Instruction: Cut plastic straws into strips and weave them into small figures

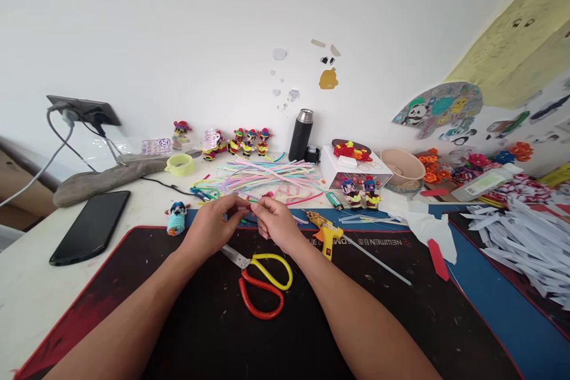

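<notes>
While both hands are held close together above the far edge of the black mat (200, 320), a small red piece (244, 205) is pinched between them, mostly hidden by the fingers, so its exact shape cannot be told. By the left hand (218, 219) it is clamped between thumb and fingertips; by the right hand (276, 222) it is gripped at the right end, thumb and forefinger pressed together, the other fingers curled in.

Below the hands, scissors (244, 263) with one yellow and one red handle are laid on the mat, blade tips covered by the left hand. To the right, a yellow glue gun (328, 233) is set down, with a translucent glue stick (378, 262) seen trailing from it. To the left, a small blue figure (176, 222) is placed near the mat's back edge, and a black phone (91, 227) is left on the white table (27, 285).

Behind the hands, pastel pipe cleaners (271, 175) are heaped. Several small figures (249, 142) are lined up along the wall, left of a black thermos (300, 138). Two more figures (351, 194) are stood in front of a white box (332, 169). At far right, white paper strips (525, 243) are piled.
</notes>
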`<control>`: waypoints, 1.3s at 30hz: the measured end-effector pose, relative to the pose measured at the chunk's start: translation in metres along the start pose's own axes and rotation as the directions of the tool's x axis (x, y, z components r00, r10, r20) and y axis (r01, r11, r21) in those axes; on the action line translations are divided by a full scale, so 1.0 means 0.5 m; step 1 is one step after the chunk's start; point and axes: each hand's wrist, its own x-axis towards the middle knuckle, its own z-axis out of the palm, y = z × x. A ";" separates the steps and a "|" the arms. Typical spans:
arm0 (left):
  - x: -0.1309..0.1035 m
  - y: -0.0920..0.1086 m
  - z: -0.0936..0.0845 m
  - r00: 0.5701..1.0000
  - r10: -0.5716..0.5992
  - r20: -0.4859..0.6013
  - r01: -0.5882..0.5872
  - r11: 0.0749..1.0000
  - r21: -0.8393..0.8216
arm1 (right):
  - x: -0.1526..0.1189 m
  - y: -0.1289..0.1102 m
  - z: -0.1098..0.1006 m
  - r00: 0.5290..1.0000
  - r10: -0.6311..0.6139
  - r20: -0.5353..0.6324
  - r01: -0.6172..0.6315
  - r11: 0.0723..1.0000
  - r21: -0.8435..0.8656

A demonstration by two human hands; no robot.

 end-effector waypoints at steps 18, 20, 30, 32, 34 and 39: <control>-0.004 -0.021 0.011 0.993 0.114 -0.005 -0.114 0.993 0.023 | -0.002 -0.003 -0.003 1.000 0.018 0.010 -0.018 1.000 -0.008; -0.005 -0.021 0.014 0.993 0.116 -0.017 -0.115 0.993 0.030 | -0.001 0.001 -0.002 1.000 0.016 0.006 -0.016 1.000 -0.005; -0.003 -0.017 0.018 0.991 0.133 -0.013 -0.133 0.991 -0.023 | -0.001 -0.005 -0.012 0.999 0.040 0.023 -0.039 0.999 -0.035; -0.002 -0.014 0.013 0.991 0.134 -0.023 -0.134 0.991 -0.018 | -0.002 -0.009 -0.013 0.999 0.043 0.031 -0.041 0.998 -0.049; -0.002 -0.010 0.009 0.991 0.128 -0.038 -0.129 0.992 -0.011 | -0.003 -0.013 -0.014 0.998 0.045 0.032 -0.043 0.997 -0.057; -0.002 -0.004 0.004 0.993 0.093 -0.079 -0.094 0.995 -0.011 | -0.005 -0.021 -0.013 0.999 0.033 -0.001 -0.033 0.998 -0.052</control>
